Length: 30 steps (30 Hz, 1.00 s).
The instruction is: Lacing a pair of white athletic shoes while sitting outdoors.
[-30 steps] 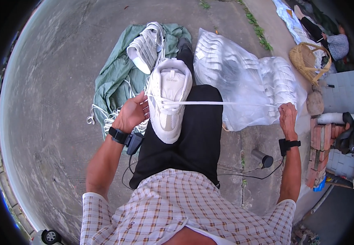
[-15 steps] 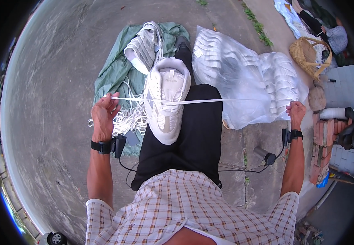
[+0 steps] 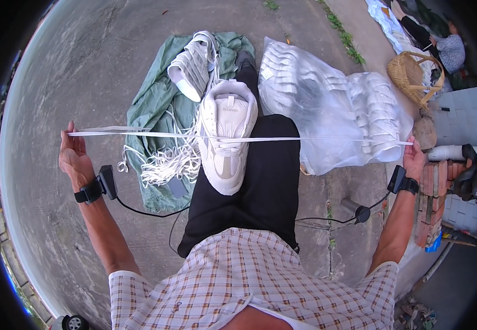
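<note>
A white sneaker (image 3: pixel 226 144) rests on my thigh, toe toward me. From its lowest lace holes a flat white shoelace (image 3: pixel 156 133) stretches out tight to both sides. Far out on the left, my left hand (image 3: pixel 75 157) pinches one end of the lace, the strand doubled near the fingers. My right hand (image 3: pixel 412 159) grips the other end, out past the plastic bag. Beside the sneaker on the left lies a tangled heap of white laces (image 3: pixel 172 165). Behind it sits a stack of grey-white shoe parts (image 3: pixel 194 65).
A green cloth sheet (image 3: pixel 150 99) lies under the laces and stack. To the right is a clear plastic bag (image 3: pixel 318 118) packed with white shoe parts. Farther right are a wicker basket (image 3: pixel 409 74), bricks (image 3: pixel 431 190) and a seated person (image 3: pixel 448 50). A dark cylinder (image 3: pixel 355 209) stands nearby.
My left hand has moved well outward to the left, drawing the lace longer on that side. My right hand has shifted slightly right and down. The sneaker stays on my thigh.
</note>
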Each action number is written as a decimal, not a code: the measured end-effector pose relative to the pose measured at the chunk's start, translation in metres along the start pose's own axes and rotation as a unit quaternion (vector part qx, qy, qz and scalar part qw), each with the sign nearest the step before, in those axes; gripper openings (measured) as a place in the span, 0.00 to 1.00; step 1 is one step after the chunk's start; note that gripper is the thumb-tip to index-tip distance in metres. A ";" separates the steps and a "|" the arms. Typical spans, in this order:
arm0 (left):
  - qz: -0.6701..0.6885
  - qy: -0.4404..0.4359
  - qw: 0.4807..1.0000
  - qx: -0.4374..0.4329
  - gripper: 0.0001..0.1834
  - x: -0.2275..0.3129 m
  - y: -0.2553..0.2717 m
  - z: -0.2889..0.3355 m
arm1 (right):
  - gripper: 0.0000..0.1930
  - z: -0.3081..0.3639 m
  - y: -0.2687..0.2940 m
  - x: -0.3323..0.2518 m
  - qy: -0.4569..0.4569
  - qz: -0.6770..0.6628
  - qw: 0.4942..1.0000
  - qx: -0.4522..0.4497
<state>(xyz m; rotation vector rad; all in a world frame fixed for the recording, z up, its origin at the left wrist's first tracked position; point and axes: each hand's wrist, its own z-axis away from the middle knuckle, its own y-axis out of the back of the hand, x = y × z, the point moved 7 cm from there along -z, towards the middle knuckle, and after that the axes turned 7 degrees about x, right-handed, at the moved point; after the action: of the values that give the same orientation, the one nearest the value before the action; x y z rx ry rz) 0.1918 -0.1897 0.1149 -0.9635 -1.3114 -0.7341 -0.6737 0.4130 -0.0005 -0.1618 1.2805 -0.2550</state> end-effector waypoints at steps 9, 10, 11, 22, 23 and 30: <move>0.128 0.088 0.987 0.031 0.19 -0.004 0.191 -0.263 | 0.11 -0.023 0.023 -0.049 0.048 -0.030 0.998 0.038; 0.122 0.075 0.989 0.032 0.19 0.021 0.217 -0.284 | 0.11 -0.013 0.014 -0.035 0.039 -0.036 0.998 0.042; 0.111 0.065 0.991 0.025 0.19 0.048 0.235 -0.303 | 0.11 -0.002 0.006 -0.022 0.028 -0.045 0.998 0.043; 0.233 0.169 0.957 -0.024 0.10 0.062 0.274 -0.313 | 0.06 0.375 -0.273 0.084 0.329 0.282 0.795 -0.424; 0.270 0.199 0.939 -0.077 0.09 0.075 0.274 -0.310 | 0.05 0.401 -0.284 0.090 0.386 0.257 0.752 -0.468; 0.244 0.309 0.917 -0.065 0.08 0.052 0.286 -0.256 | 0.04 0.460 -0.298 0.139 0.391 0.300 0.675 -0.549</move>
<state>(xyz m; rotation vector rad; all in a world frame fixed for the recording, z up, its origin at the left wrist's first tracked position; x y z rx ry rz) 0.5667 -0.2877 0.1223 -0.9998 -0.4444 -0.6598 -0.2247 0.0785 0.0775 -0.6918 2.1255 1.2089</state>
